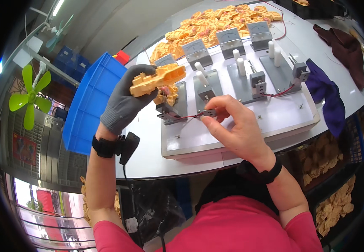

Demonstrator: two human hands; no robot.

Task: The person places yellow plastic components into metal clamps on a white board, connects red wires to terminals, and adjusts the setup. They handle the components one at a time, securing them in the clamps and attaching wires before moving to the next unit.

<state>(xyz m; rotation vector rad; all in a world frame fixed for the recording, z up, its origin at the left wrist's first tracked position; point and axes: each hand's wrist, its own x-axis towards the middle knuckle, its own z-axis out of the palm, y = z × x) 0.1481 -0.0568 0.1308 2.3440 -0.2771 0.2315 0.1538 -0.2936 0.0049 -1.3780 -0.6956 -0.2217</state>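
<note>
My left hand (123,98), in a grey knitted glove, is closed around a yellow-orange moulded plastic part (161,80), held above the leftmost station of a white test board (232,136). Below it, another yellow plastic part (170,97) rests at that station, partly hidden by the glove. My bare right hand (241,128) pinches with thumb and fingers at a small dark grey block (209,113) on the second station. Thin red and black wires (188,117) run from that block to the leftmost station's block. The exact contact of the fingertips is partly hidden.
Dial meters (230,39) and white pegs (241,66) line the board. Behind it lies a heap of yellow plastic parts (220,23). A blue bin (91,103) stands left; purple cloth (327,98) and brown cloth (344,52) lie right. A green fan (31,96) is at far left.
</note>
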